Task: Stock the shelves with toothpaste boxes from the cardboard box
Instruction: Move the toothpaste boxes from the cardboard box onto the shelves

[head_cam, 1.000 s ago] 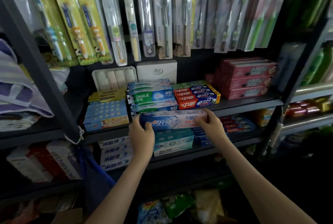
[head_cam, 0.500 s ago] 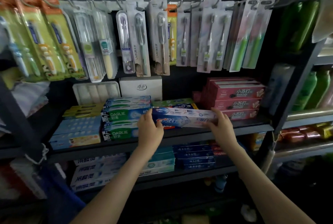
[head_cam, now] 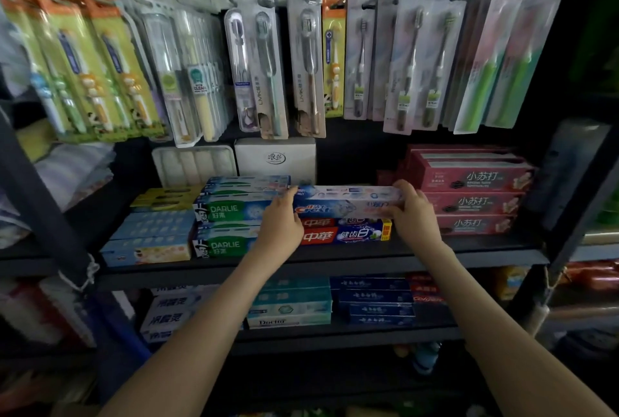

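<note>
A long white and blue Crest toothpaste box (head_cam: 348, 202) lies lengthwise on top of the red and blue toothpaste stack (head_cam: 345, 232) on the middle shelf (head_cam: 469, 254). My left hand (head_cam: 279, 222) grips its left end. My right hand (head_cam: 413, 212) grips its right end. Green Darlie boxes (head_cam: 231, 212) stand just left of it, red boxes (head_cam: 472, 202) just right. The cardboard box is out of view.
Packaged toothbrushes (head_cam: 268, 58) hang on hooks above the shelf. A white box (head_cam: 274, 158) and a tray (head_cam: 194, 165) stand at the shelf's back. The lower shelf holds more toothpaste boxes (head_cam: 335, 299). Dark metal uprights (head_cam: 37, 182) frame the bay at left and right.
Both hands have lifted the Crest box from in front of the lower shelf up onto the red and blue stack on the middle shelf. The camera view has tilted upward.
</note>
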